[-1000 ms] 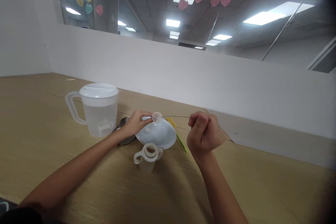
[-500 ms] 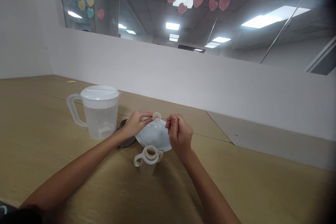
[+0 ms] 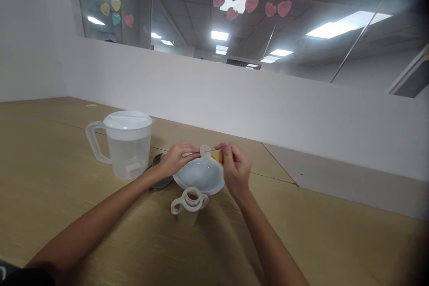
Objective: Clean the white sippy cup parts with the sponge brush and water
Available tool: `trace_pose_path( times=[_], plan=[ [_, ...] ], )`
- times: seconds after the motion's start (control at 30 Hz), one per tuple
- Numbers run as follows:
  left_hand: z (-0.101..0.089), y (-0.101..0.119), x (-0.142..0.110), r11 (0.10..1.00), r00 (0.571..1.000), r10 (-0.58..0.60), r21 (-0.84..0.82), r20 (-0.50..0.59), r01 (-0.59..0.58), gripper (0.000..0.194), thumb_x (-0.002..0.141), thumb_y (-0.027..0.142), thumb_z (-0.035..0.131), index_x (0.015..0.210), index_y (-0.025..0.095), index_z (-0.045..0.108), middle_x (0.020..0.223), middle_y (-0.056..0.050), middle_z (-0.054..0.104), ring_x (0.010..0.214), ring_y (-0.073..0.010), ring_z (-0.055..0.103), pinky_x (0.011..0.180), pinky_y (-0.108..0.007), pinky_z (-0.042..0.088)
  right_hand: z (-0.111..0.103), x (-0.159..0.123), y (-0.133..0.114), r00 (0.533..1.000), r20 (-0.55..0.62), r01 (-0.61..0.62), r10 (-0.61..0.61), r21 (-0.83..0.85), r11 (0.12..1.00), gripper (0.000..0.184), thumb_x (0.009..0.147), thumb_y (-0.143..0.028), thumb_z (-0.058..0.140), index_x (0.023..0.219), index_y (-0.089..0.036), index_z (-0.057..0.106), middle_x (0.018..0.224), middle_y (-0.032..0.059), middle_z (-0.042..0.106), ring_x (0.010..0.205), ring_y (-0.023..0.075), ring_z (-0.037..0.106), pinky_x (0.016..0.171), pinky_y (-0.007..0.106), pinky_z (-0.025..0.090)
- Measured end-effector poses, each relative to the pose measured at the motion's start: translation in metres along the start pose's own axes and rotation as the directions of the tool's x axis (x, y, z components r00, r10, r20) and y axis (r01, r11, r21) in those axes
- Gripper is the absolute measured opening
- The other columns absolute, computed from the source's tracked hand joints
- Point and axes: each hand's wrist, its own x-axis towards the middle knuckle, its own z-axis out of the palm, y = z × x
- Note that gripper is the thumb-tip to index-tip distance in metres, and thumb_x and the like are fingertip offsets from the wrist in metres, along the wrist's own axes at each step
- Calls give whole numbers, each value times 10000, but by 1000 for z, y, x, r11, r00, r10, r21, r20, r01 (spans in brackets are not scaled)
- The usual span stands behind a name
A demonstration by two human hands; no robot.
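My left hand (image 3: 179, 158) pinches a small translucent round bottle part (image 3: 205, 151) by its edge, above the bowl. Fingers closed, my right hand (image 3: 235, 165) grips a thin wire-like rod (image 3: 212, 150), whose far end reaches the middle of the round part. Whether the rod's tip carries bristles I cannot make out. Beneath both hands lies a white bowl (image 3: 199, 174). In front of it a two-handled baby bottle (image 3: 190, 205) stands upright on the table, its mouth uncovered.
A lidded clear pitcher (image 3: 129, 147) with liquid stands at the left. A dark round dish or lid (image 3: 162, 182) lies behind my left wrist. Yellow bristles of a brush (image 3: 217, 157) peek out behind the bowl. A white wall (image 3: 201, 85) backs the wooden table (image 3: 318, 232).
My right hand came in leftward with the rod toward the round part, then shifted slightly right. The left hand has moved a little right, still holding the round part.
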Motion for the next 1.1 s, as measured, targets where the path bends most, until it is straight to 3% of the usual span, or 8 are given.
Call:
trace_pose_path(
  times=[0.17,0.37,0.53,0.6,0.67,0.77,0.9,1.1],
  plan=[
    [-1,5,1,1000,999,17,-17,-32,-18,233,877,345,549,922,200,725,888,-52,719,806,-162,615,744,-272,448,-28,13,-29,979,-202,-4,32,135,991,366,902,-436,473,688,-165,594,488,-53,403,417,62,354,388,192,279],
    [-2,9,1,998,999,20,56,-38,-18,233,878,359,547,954,221,720,885,-36,725,785,-160,620,754,-284,440,-39,21,-33,937,-349,42,2,119,992,339,888,-431,498,700,-165,591,485,-60,417,376,49,350,350,185,257],
    [-6,0,1,992,1000,-8,127,-19,11,257,895,371,511,948,225,716,917,-36,723,829,-171,627,788,-297,444,-56,30,-38,831,-556,77,4,122,990,337,889,-435,474,678,-181,539,496,-64,425,358,56,362,335,190,253],
    [-6,-7,0,984,1000,-4,178,11,2,255,904,349,497,952,221,712,936,-40,717,862,-173,617,805,-300,440,-62,33,-33,820,-573,67,0,96,993,336,872,-439,495,667,-177,539,509,-62,434,365,56,364,336,193,253],
    [-2,-15,-1,958,997,7,284,79,-30,242,908,315,491,954,222,710,957,-47,705,893,-178,597,827,-311,423,-61,35,-18,866,-497,-6,44,77,997,328,844,-438,524,667,-165,558,533,-55,461,380,55,371,347,194,263],
    [6,-25,-5,892,969,-9,440,245,-103,213,895,251,507,962,230,709,972,-55,692,920,-192,577,837,-328,398,-46,32,16,931,-275,-242,239,21,970,336,834,-442,492,707,-148,596,596,-26,533,431,66,429,402,198,338],
    [18,-33,-10,834,902,-43,512,430,-205,194,868,178,532,916,215,716,952,-59,699,913,-204,588,819,-328,388,-22,23,56,895,-5,-443,447,-132,887,359,817,-413,448,822,-116,648,722,46,634,547,112,538,496,229,421],
    [26,-40,-15,853,897,-52,486,439,-188,169,840,163,561,854,207,724,921,-70,703,893,-213,611,796,-319,411,-13,18,77,827,175,-437,534,-396,808,344,822,-312,406,871,-123,689,803,73,696,638,137,604,587,234,442]
  ],
)
